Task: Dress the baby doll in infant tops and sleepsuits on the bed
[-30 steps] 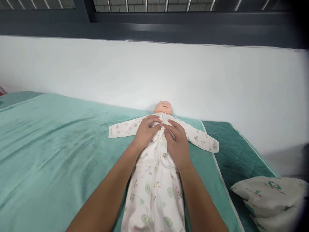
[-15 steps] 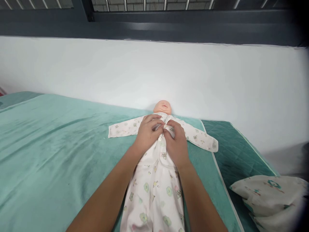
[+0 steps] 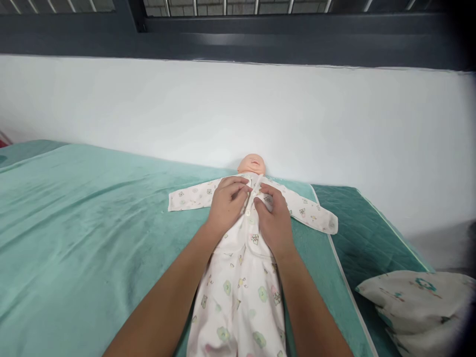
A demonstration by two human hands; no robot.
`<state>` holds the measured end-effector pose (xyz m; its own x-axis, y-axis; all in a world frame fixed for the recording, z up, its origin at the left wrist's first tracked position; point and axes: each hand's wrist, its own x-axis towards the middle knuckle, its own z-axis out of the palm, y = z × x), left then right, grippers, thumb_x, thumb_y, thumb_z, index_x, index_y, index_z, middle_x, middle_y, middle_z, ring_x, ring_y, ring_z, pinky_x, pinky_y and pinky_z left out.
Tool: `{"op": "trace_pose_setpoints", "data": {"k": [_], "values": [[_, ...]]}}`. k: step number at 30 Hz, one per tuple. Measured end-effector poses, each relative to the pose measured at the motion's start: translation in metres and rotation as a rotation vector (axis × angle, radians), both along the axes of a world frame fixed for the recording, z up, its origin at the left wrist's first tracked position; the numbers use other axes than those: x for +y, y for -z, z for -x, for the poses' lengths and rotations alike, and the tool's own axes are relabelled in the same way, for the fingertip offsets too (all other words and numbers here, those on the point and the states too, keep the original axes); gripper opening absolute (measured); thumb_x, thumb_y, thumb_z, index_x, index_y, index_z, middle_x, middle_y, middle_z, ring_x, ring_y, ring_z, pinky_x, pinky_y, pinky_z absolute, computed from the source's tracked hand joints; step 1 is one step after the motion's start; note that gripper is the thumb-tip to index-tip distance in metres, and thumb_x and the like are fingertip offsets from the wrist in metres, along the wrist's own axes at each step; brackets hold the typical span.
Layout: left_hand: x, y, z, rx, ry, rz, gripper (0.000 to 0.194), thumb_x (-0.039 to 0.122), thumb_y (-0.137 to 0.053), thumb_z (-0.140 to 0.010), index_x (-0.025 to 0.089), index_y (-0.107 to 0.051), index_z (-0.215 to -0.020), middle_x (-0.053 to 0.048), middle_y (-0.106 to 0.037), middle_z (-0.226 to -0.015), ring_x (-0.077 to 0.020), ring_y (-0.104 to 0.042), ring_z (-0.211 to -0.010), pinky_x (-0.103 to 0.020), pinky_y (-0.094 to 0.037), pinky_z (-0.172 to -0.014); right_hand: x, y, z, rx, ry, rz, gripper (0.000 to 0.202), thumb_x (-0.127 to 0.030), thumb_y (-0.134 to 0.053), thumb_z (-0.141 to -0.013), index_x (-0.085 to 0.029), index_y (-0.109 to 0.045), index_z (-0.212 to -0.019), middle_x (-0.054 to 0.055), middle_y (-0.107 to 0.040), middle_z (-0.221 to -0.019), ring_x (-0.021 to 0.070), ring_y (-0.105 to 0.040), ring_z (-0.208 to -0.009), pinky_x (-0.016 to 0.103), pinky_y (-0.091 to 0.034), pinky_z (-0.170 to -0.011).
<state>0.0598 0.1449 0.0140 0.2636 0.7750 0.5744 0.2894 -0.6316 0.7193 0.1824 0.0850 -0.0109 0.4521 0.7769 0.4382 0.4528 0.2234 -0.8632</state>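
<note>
A doll (image 3: 252, 163) lies on its back, dressed in a white patterned garment (image 3: 238, 277) whose sleeves spread out to both sides. Buttons run down the garment's front. On the chest, left of the button line, my left hand (image 3: 228, 203) has its thumb and fingers closed on the fabric edge. Across from it, my right hand (image 3: 274, 215) pinches the other side of the front between thumb and forefinger. A narrow gap parts the two hands, with the placket showing between them. The fingertips partly hide the cloth they hold.
The doll rests on a light green blanket (image 3: 92, 223) over a bed. A darker green quilted cover (image 3: 345, 213) shows at the right, with a patterned white pillow (image 3: 420, 302) at the lower right. Behind stand a white wall (image 3: 223, 109) and a dark window frame (image 3: 260, 42).
My hands have moved slightly apart at the chest, and more of the button line shows between them. The view has shifted a little.
</note>
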Motion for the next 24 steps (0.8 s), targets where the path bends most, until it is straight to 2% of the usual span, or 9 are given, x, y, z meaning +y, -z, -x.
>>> {"op": "trace_pose_setpoints", "data": {"k": [5,14,24], "values": [[0.003,0.003,0.000,-0.037,-0.046,-0.011,0.023,0.016,-0.051,-0.088,0.023,-0.071,-0.077,0.000,-0.071,-0.104,-0.0173,-0.060,-0.108,-0.034,-0.044,-0.100,0.000,0.000,0.000,-0.004,0.003,0.005,0.025,-0.029,-0.055,-0.087,-0.027,-0.059,-0.112,0.002,-0.061,-0.129,0.0206,-0.053,-0.122,0.040,-0.038,-0.106],[0.000,-0.002,-0.001,0.038,-0.010,0.064,0.028,0.015,-0.051,-0.083,0.021,-0.058,-0.057,0.001,-0.069,-0.109,-0.0180,-0.057,-0.111,-0.035,-0.042,-0.101,0.000,0.000,0.000,0.003,0.003,0.020,0.026,-0.030,-0.056,-0.087,-0.027,-0.059,-0.112,0.002,-0.061,-0.129,0.0207,-0.053,-0.123,0.041,-0.039,-0.107],[-0.008,-0.007,0.008,0.111,0.071,0.063,0.026,0.015,-0.051,-0.082,0.021,-0.060,-0.059,0.001,-0.067,-0.120,-0.0202,-0.050,-0.123,-0.039,-0.035,-0.110,0.000,-0.001,-0.007,0.070,-0.054,0.030,0.017,-0.031,-0.059,-0.085,-0.028,-0.059,-0.102,-0.001,-0.061,-0.132,0.0207,-0.052,-0.125,0.042,-0.038,-0.108]]}}
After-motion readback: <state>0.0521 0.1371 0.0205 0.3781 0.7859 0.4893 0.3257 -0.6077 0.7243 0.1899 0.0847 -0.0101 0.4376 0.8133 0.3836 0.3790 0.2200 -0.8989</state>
